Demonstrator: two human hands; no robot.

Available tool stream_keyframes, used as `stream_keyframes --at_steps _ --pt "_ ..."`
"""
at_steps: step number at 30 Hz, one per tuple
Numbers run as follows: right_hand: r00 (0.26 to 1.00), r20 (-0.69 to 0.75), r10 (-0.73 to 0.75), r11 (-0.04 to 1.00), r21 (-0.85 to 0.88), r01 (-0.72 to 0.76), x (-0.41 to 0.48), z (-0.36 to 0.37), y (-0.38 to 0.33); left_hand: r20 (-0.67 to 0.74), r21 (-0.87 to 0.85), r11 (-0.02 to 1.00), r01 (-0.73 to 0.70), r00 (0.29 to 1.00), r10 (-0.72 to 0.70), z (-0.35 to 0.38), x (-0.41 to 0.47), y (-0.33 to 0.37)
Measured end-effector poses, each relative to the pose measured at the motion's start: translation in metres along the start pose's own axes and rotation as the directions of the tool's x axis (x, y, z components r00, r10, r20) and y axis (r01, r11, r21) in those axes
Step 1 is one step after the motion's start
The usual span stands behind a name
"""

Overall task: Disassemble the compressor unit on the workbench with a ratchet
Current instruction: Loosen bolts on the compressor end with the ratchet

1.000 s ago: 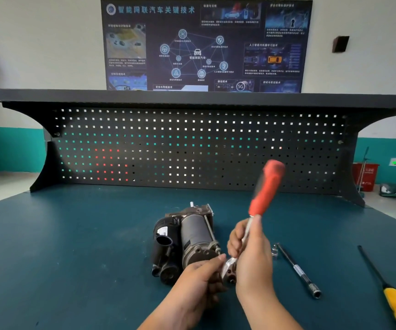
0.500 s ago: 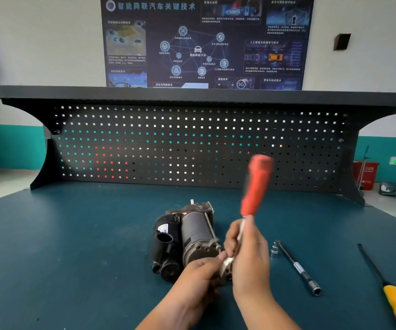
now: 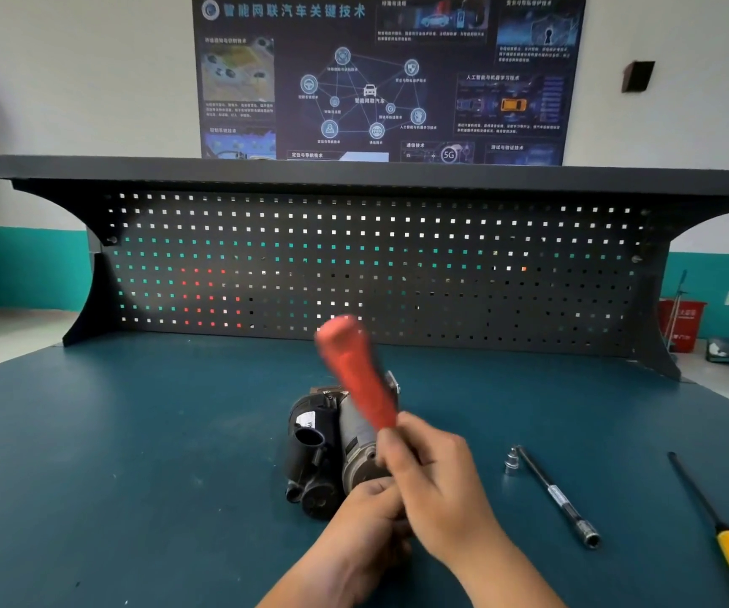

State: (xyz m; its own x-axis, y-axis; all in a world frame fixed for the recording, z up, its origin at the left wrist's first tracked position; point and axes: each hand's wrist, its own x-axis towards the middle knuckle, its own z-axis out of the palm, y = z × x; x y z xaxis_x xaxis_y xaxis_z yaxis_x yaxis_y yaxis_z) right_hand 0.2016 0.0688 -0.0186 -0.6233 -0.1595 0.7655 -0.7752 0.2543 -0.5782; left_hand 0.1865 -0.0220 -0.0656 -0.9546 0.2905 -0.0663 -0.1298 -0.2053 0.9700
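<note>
Red-handled ratchet (image 3: pixel 356 370) tilts up over the compressor unit (image 3: pixel 332 449), which lies at the middle of the workbench (image 3: pixel 134 454). The right hand (image 3: pixel 435 480) is clamped round the ratchet's shank; the left hand (image 3: pixel 369 515) is closed at the tool's head, against the compressor's near end — the fastener itself is hidden. Loosening looks underway; next comes a steady swing, head kept seated. Right of the compressor lie an extension bar (image 3: pixel 555 498) and a yellow-handled screwdriver (image 3: pixel 722 533).

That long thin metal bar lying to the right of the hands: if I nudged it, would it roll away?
Probably. The extension bar looks round and slim, lying flat on the smooth workbench, so a sideways nudge would likely set it rolling. It seems bare metal, so likely stiff and rather heavy for its width. The small socket beside its far end might stop it.
</note>
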Motion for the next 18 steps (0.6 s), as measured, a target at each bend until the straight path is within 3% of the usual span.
stream_keyframes --at_steps 2,4,6,8,10,12,15,18 --pt "0.996 0.079 -0.045 0.982 -0.178 0.058 -0.001 0.001 0.0 0.001 0.017 0.999 -0.046 0.999 0.046 0.0 -0.001 0.0" --pt "0.999 0.028 -0.032 0.986 -0.161 0.036 -0.001 0.003 0.0 0.006 -0.014 0.998 -0.064 0.998 0.064 0.002 -0.002 0.002" --pt "0.993 -0.103 0.054 0.996 0.074 -0.047 -0.002 0.005 -0.003 0.001 -0.073 0.996 -0.052 0.999 0.052 0.005 -0.002 0.006" --pt "0.938 -0.254 0.236 0.919 0.372 -0.13 -0.001 0.005 -0.005 -0.008 -0.075 0.997 -0.032 0.999 0.031 0.005 0.0 0.005" --pt "0.808 -0.36 0.466 0.781 0.597 -0.184 0.002 0.002 -0.003 -0.025 -0.093 0.995 -0.03 0.999 0.027 0.004 0.002 0.004" --pt "0.662 -0.377 0.648 0.625 0.759 -0.18 0.006 -0.003 0.001 -0.029 -0.09 0.996 -0.03 0.999 0.027 0.006 0.002 0.006" --pt "0.538 -0.337 0.773 0.466 0.877 -0.12 0.009 -0.009 0.005 -0.042 -0.065 0.997 -0.029 0.999 0.027 0.008 0.002 0.008" --pt "0.568 -0.319 0.758 0.476 0.867 -0.149 0.01 -0.01 0.005 -0.048 -0.066 0.998 -0.009 0.999 0.006 0.008 0.0 0.008"
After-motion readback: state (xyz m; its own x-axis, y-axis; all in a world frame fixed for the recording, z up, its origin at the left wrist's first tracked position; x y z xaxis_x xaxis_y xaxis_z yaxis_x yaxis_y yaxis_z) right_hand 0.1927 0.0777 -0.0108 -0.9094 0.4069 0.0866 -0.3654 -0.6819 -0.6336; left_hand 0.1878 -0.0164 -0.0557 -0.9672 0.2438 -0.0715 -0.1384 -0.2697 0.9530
